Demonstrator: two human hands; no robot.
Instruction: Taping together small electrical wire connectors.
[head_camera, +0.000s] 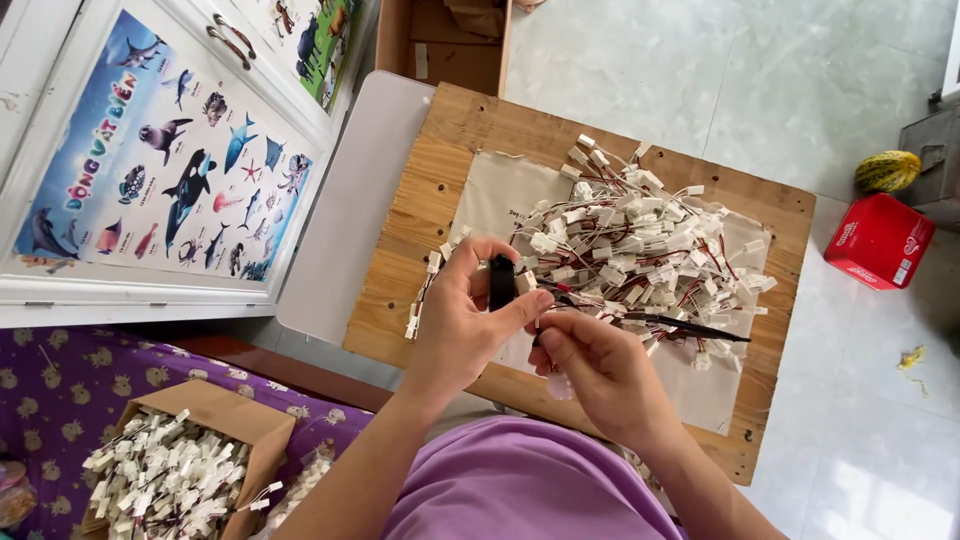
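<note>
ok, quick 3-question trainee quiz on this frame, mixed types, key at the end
1. True or false: the left hand pinches a small black part between thumb and fingers.
2. Where does the loose pile of white connectors lie? A) on the wooden board B) on the floor C) in the red box
3. Fill in: the cardboard box at lower left holds more white ____.

Key: 1 true; 2 A; 3 connectors. The right hand is close beside the left; what it grips cannot be told.
</note>
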